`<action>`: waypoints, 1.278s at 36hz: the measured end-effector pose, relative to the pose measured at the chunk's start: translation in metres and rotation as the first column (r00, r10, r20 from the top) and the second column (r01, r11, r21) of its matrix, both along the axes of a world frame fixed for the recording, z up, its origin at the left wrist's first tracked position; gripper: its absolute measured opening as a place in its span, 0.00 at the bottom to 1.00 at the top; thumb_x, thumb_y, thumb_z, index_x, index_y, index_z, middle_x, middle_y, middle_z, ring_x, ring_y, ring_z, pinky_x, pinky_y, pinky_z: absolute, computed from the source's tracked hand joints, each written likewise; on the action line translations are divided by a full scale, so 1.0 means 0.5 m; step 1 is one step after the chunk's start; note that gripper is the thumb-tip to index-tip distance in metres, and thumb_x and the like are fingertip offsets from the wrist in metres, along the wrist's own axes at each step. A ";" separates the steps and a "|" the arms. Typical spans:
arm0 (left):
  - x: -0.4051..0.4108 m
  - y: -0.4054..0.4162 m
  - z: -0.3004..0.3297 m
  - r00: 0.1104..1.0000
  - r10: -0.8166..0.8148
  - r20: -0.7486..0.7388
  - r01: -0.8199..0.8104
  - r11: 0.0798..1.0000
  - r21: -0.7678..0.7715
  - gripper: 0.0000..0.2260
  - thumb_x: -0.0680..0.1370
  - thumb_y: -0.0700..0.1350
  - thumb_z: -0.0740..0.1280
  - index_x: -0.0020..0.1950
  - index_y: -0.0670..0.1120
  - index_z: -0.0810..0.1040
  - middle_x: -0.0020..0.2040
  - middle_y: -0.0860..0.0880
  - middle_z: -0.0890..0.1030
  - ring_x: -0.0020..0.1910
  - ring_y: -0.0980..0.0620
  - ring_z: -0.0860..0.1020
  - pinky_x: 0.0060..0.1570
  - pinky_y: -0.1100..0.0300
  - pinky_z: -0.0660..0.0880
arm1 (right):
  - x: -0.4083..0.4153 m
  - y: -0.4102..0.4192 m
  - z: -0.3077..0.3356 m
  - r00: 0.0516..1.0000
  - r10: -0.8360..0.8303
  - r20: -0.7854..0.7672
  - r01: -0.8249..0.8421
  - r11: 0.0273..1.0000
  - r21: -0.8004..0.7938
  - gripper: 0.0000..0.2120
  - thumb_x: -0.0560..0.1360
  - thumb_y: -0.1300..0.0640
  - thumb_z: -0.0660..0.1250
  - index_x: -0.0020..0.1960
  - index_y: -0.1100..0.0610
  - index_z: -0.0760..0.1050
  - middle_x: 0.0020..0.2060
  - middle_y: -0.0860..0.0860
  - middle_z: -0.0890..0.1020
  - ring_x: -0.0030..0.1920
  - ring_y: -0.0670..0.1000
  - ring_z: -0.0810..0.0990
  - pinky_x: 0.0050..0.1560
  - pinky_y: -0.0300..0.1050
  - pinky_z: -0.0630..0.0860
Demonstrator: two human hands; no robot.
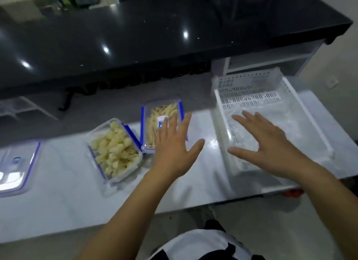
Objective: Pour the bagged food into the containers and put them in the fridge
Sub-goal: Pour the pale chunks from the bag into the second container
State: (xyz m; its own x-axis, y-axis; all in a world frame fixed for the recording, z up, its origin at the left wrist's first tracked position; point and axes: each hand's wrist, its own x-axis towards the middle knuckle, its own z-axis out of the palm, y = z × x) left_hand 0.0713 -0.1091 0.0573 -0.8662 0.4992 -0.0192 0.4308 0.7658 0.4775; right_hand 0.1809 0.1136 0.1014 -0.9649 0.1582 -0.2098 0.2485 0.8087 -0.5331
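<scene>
The long black glossy counter point(155, 37) fills the far side, and nearer me runs the white tabletop point(58, 201) where I am working. On its right end sits one white perforated plastic fridge drawer point(251, 89), with a crumpled clear bag lying inside it. My right hand point(271, 149) hovers over the drawer's near left corner, fingers spread and straight, holding nothing. My left hand point(174, 151) is likewise spread flat and holds nothing, its fingertips over the near end of the clear rectangular container of pale yellow strips point(158, 112). That container wears a clear lid with blue clips and one small blue-and-white label; the print is too blurred for me to read. Just beside it to the left stands the second clear rectangular container, filled with pale yellow chunks point(114, 151), uncovered. So I count two filled containers, both on the tabletop. One spare clear lid with blue trim point(15, 168) lies at the far left edge.
</scene>
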 end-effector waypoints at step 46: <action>-0.199 -0.721 -0.027 0.540 0.124 0.833 -0.581 0.771 0.261 0.13 0.82 0.54 0.61 0.61 0.51 0.80 0.53 0.54 0.83 0.49 0.55 0.83 0.42 0.60 0.78 | -0.305 -0.687 -0.150 0.760 -0.248 0.601 0.649 0.317 -0.691 0.27 0.76 0.37 0.64 0.59 0.59 0.78 0.55 0.58 0.82 0.56 0.59 0.81 0.56 0.58 0.79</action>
